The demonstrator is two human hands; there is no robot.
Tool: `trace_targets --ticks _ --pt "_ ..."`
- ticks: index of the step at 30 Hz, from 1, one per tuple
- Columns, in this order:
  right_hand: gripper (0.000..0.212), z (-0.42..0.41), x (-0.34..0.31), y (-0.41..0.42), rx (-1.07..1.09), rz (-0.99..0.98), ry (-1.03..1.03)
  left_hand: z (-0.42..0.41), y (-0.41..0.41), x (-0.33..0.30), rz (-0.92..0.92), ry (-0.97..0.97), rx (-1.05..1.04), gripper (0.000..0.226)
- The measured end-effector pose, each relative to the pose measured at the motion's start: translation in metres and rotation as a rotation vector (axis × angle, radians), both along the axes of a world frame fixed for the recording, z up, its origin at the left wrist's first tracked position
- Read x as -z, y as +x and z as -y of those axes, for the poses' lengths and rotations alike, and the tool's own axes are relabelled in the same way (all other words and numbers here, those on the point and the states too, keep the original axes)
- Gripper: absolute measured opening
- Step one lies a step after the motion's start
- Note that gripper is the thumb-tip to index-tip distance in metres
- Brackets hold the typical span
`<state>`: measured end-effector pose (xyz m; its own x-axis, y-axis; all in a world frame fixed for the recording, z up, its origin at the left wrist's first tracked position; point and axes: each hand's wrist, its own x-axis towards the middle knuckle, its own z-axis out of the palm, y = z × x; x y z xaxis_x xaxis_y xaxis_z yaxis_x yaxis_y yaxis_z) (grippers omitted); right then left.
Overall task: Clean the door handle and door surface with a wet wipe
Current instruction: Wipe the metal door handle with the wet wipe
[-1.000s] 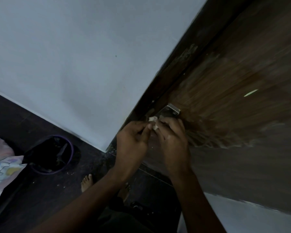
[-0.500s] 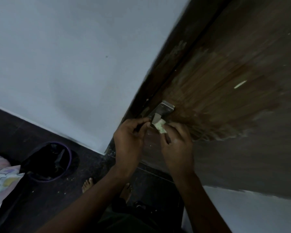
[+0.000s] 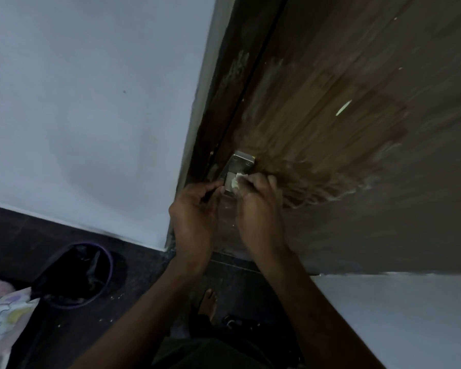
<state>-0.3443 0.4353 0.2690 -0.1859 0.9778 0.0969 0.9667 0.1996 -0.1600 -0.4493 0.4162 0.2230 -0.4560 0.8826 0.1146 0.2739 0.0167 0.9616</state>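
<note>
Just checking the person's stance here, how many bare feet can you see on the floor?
1: a bare foot on the dark floor, below and between the forearms. The other may be hidden beneath the body or arms.

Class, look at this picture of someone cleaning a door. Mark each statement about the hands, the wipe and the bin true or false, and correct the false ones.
1. The right hand pinches the wet wipe. True.
2. The wipe is against the metal door handle. True.
3. The left hand rests flat on the white wall. False: it is at the handle, fingers curled.
4. The bin stands on a table. False: it stands on the dark floor.
</note>
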Motion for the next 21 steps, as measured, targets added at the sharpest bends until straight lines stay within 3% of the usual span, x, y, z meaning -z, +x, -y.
trace_targets --ticks 5,8,12,21 --pt "0.032 0.006 -0.006 0.026 0.142 -0.020 -0.067 -0.002 -0.001 -0.001 0.015 0.006 0.043 0.017" --pt "0.025 -0.010 -0.009 0.004 0.148 -0.118 -0.135 -0.002 -0.003 0.000 -0.016 0.010 0.063 0.018" --pt "0.027 -0.008 -0.010 0.007 0.166 -0.101 -0.128 -0.002 -0.003 0.000 -0.024 0.019 0.059 0.019" --pt "0.034 0.012 -0.004 -0.005 0.085 -0.005 0.100 -0.003 -0.004 0.003 -0.053 0.040 0.073 0.020"
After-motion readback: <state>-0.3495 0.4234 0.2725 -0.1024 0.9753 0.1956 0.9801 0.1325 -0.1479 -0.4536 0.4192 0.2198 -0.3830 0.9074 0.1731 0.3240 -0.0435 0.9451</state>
